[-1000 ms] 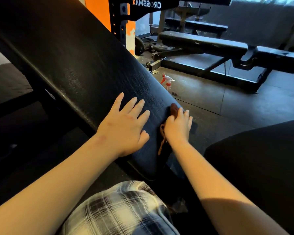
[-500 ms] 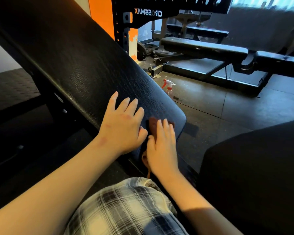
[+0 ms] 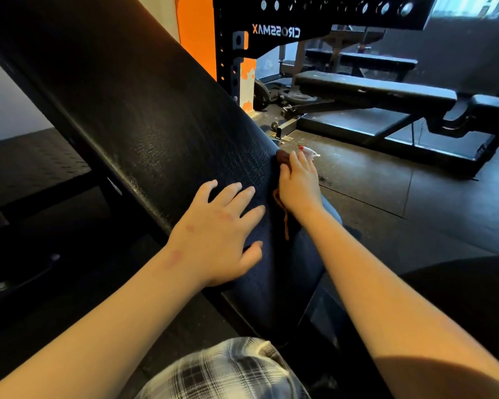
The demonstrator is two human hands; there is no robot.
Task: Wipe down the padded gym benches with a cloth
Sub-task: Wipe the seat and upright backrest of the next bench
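A black padded incline bench [image 3: 144, 116] slopes down from the upper left to the lower middle. My left hand [image 3: 219, 234] lies flat on its lower end with the fingers spread. My right hand [image 3: 298, 182] presses a dark red-brown cloth [image 3: 283, 158] against the pad's right edge with straight fingers. The hand covers most of the cloth, and a frayed strand [image 3: 285, 223] of it hangs below the wrist.
A spray bottle [image 3: 308, 151] with a red nozzle lies on the dark rubber floor [image 3: 386, 191] just beyond my right hand. Flat benches [image 3: 372, 87] and a black rack [image 3: 271, 33] stand behind. Another black pad [image 3: 473, 289] fills the lower right.
My right hand has slid the cloth from the pad's lower end up along its right edge. My left hand has stayed flat on the pad.
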